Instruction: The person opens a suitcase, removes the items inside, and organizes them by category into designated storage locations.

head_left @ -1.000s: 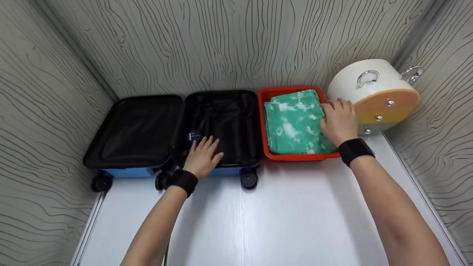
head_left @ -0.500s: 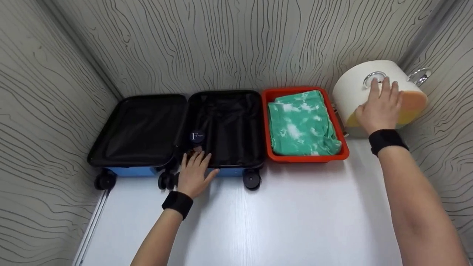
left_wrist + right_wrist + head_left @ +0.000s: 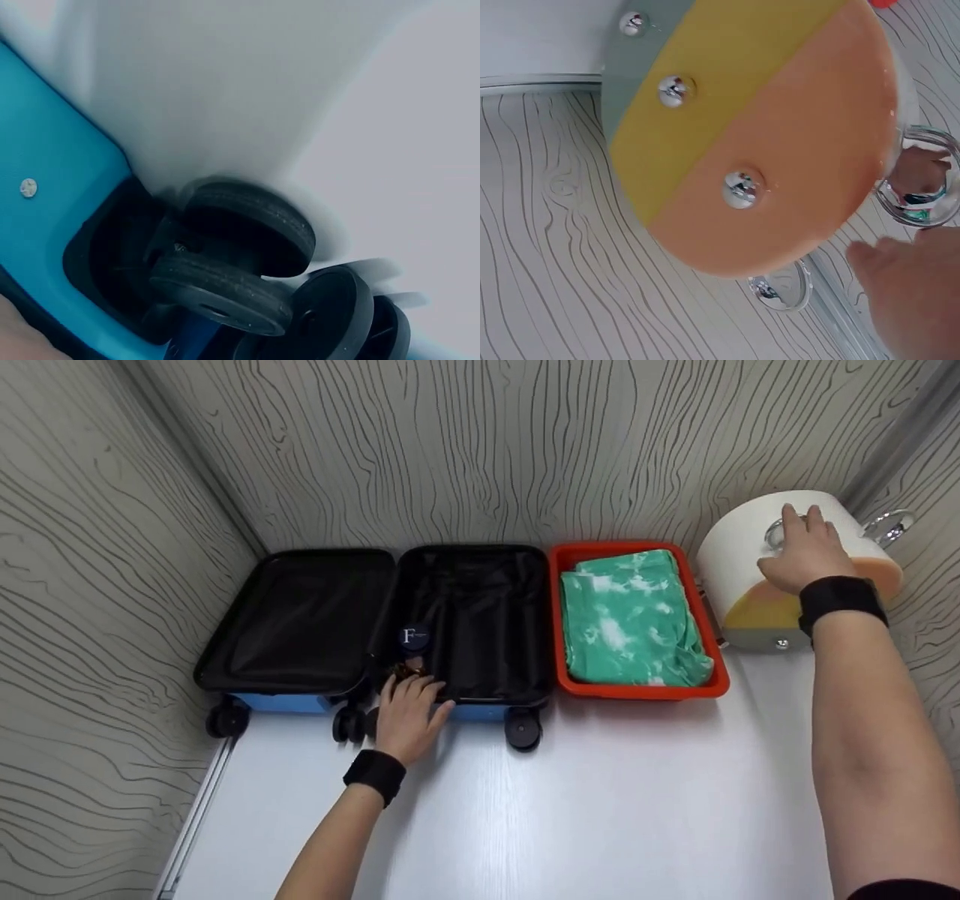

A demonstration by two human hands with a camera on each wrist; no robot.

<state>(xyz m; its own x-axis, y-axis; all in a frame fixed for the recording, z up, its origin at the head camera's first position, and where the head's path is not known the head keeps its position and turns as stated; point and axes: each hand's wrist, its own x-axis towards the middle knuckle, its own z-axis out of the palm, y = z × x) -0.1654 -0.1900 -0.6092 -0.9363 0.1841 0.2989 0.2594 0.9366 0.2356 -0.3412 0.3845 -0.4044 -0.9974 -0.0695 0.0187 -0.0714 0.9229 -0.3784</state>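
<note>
My right hand (image 3: 810, 555) is at a white drum-shaped drawer box (image 3: 739, 547) with an orange, yellow and grey-green front. Its fingers reach over a shiny ring handle (image 3: 921, 135) on the white side; in the right wrist view the fingertips stand just beside that ring. My left hand (image 3: 409, 720), fingers extended, lies at the front edge of an opened black-lined suitcase (image 3: 495, 615). Close to its fingertips are a small brown patterned item (image 3: 407, 668), partly hidden, and a dark blue round thing (image 3: 414, 637) marked "F".
A red basket (image 3: 637, 691) holding folded green-and-white cloth (image 3: 615, 622) stands between suitcase and drawer box. Suitcase wheels (image 3: 523, 729) jut out toward the front of the white table (image 3: 600, 795). Wood-grain panels (image 3: 480, 457) enclose the back and sides.
My right hand has left the basket's right edge and moved right and up onto the drawer box. My left hand has drawn back slightly to the suitcase's front edge, uncovering the brown item.
</note>
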